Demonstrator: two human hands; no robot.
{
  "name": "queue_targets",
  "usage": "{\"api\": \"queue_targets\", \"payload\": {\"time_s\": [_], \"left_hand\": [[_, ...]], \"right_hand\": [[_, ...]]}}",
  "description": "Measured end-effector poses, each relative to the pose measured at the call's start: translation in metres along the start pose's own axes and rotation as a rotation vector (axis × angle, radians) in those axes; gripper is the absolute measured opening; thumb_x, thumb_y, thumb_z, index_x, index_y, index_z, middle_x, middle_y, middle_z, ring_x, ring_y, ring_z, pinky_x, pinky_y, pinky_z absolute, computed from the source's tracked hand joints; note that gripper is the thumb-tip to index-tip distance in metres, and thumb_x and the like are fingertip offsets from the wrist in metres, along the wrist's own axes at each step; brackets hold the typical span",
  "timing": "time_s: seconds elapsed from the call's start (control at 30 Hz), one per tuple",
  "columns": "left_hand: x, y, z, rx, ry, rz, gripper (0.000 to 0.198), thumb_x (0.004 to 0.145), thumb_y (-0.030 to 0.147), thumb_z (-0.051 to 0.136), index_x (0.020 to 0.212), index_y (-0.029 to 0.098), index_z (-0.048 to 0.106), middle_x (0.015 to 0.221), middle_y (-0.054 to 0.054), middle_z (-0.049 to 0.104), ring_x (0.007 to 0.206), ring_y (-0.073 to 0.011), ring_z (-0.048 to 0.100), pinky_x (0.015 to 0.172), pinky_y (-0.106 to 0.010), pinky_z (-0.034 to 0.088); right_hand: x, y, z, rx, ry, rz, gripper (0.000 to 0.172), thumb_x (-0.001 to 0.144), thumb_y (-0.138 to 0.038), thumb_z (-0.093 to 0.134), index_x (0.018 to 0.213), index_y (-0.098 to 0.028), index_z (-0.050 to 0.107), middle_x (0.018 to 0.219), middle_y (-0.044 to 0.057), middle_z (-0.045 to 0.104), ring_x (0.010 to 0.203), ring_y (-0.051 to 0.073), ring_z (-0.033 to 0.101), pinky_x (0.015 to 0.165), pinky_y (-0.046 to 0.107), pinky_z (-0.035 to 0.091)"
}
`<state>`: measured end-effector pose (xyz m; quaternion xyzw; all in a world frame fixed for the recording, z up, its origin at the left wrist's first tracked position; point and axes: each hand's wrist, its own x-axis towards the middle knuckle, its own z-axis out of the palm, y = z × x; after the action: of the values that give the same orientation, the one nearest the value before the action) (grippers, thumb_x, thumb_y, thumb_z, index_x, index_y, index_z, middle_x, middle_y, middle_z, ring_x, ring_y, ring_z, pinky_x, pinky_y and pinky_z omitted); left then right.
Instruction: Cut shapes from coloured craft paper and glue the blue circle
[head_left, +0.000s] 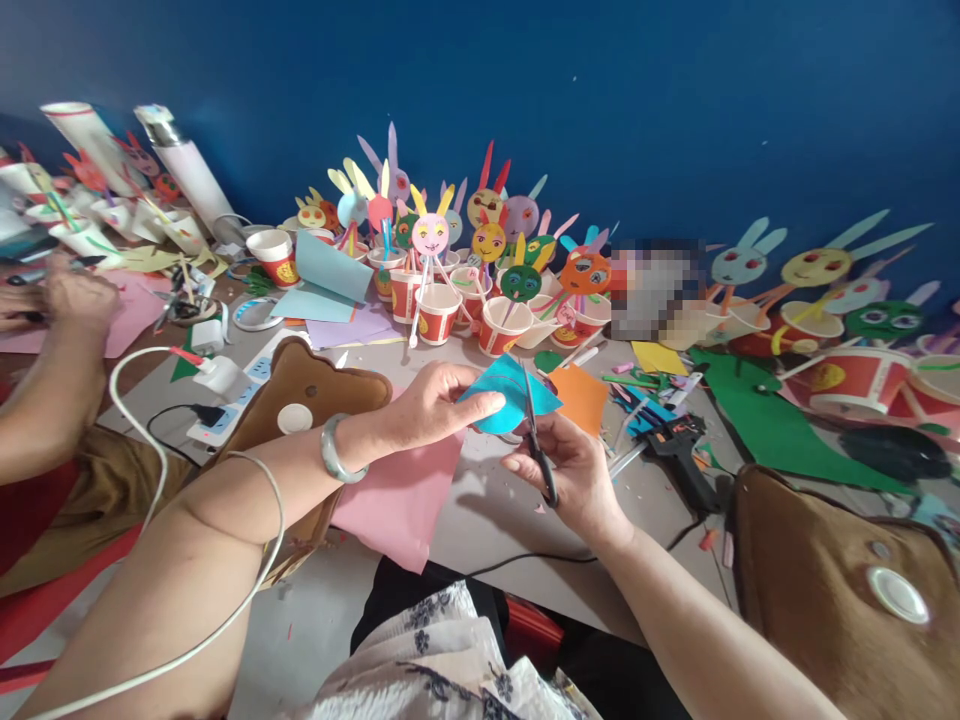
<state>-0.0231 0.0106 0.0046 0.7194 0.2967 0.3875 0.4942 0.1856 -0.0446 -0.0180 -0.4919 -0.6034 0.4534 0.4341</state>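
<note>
Between thumb and fingers, my left hand [442,405] pinches a piece of blue paper [504,395] whose lower edge is rounded and whose right side comes to a point. My right hand [566,470] is closed around the handles of a pair of black-handled scissors [541,465]. The scissor blades point up and lie across the right part of the blue paper. Both hands are over the table's front half. Beneath my left forearm lies a pink sheet [409,490], and an orange paper square [581,400] is just behind my right hand.
Paper cups [439,312] with paper rabbit heads line the wall. A black glue gun [682,460] and green sheet [780,420] lie right. Brown plush cushions [847,570] flank me. A power strip [232,390] with cables sits left, near another person's arm [56,370]. A white cable [255,590] crosses my left arm.
</note>
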Motion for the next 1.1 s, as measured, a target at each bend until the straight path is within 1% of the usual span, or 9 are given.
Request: {"api": "queue_targets", "payload": {"time_s": [0.17, 0.4, 0.5, 0.67, 0.8, 0.97, 1.1], "left_hand": [[0.001, -0.002, 0.000, 0.002, 0.012, 0.006, 0.044, 0.093, 0.051, 0.061, 0.070, 0.014, 0.057, 0.067, 0.000, 0.046, 0.063, -0.0100, 0.040, 0.057, -0.024, 0.035], [0.001, 0.003, -0.001, -0.011, 0.008, 0.014, 0.043, 0.093, 0.050, 0.060, 0.071, 0.013, 0.059, 0.069, 0.000, 0.047, 0.065, -0.0101, 0.041, 0.057, -0.023, 0.035], [0.001, 0.006, -0.001, 0.002, 0.023, 0.016, 0.043, 0.093, 0.048, 0.060, 0.068, 0.014, 0.055, 0.067, 0.001, 0.044, 0.064, -0.0098, 0.038, 0.056, -0.023, 0.032], [0.001, 0.008, -0.002, -0.006, 0.013, 0.016, 0.043, 0.093, 0.048, 0.059, 0.068, 0.015, 0.052, 0.066, 0.001, 0.042, 0.064, -0.0101, 0.037, 0.057, -0.023, 0.032], [0.001, 0.008, -0.002, 0.005, 0.029, 0.015, 0.044, 0.093, 0.047, 0.060, 0.066, 0.015, 0.048, 0.066, 0.002, 0.039, 0.064, -0.0099, 0.035, 0.057, -0.023, 0.030], [0.001, 0.006, 0.000, -0.004, 0.026, -0.002, 0.042, 0.093, 0.048, 0.060, 0.069, 0.014, 0.055, 0.067, 0.001, 0.044, 0.065, -0.0103, 0.039, 0.058, -0.023, 0.033], [0.000, 0.004, 0.001, -0.006, 0.025, 0.004, 0.038, 0.093, 0.047, 0.060, 0.076, 0.013, 0.063, 0.071, 0.000, 0.051, 0.067, -0.0111, 0.044, 0.060, -0.023, 0.038]], "right_hand": [[-0.001, 0.004, 0.000, 0.000, 0.008, 0.012, 0.056, 0.057, -0.058, 0.092, 0.085, -0.019, 0.063, 0.060, -0.001, 0.063, 0.053, 0.014, 0.057, 0.051, 0.026, 0.042], [-0.001, 0.001, -0.001, 0.008, 0.014, 0.017, 0.056, 0.055, -0.057, 0.093, 0.084, -0.019, 0.063, 0.060, -0.001, 0.064, 0.053, 0.014, 0.057, 0.052, 0.026, 0.043], [-0.001, 0.001, 0.000, 0.023, 0.013, 0.020, 0.056, 0.055, -0.056, 0.093, 0.084, -0.019, 0.063, 0.061, -0.001, 0.065, 0.053, 0.014, 0.056, 0.051, 0.026, 0.043], [0.000, 0.003, 0.001, 0.033, 0.015, 0.025, 0.055, 0.056, -0.057, 0.093, 0.083, -0.019, 0.063, 0.062, -0.001, 0.063, 0.053, 0.013, 0.055, 0.052, 0.026, 0.043], [-0.001, 0.002, 0.001, 0.040, 0.009, 0.031, 0.055, 0.056, -0.056, 0.093, 0.083, -0.019, 0.062, 0.062, -0.001, 0.064, 0.053, 0.013, 0.055, 0.052, 0.025, 0.042], [0.000, 0.000, 0.000, 0.043, -0.021, 0.032, 0.055, 0.057, -0.056, 0.093, 0.085, -0.020, 0.062, 0.057, -0.003, 0.060, 0.052, 0.013, 0.053, 0.050, 0.024, 0.040], [-0.002, -0.001, -0.002, 0.037, -0.030, 0.030, 0.056, 0.059, -0.056, 0.092, 0.089, -0.019, 0.063, 0.061, -0.002, 0.063, 0.055, 0.013, 0.056, 0.050, 0.024, 0.043]]}}
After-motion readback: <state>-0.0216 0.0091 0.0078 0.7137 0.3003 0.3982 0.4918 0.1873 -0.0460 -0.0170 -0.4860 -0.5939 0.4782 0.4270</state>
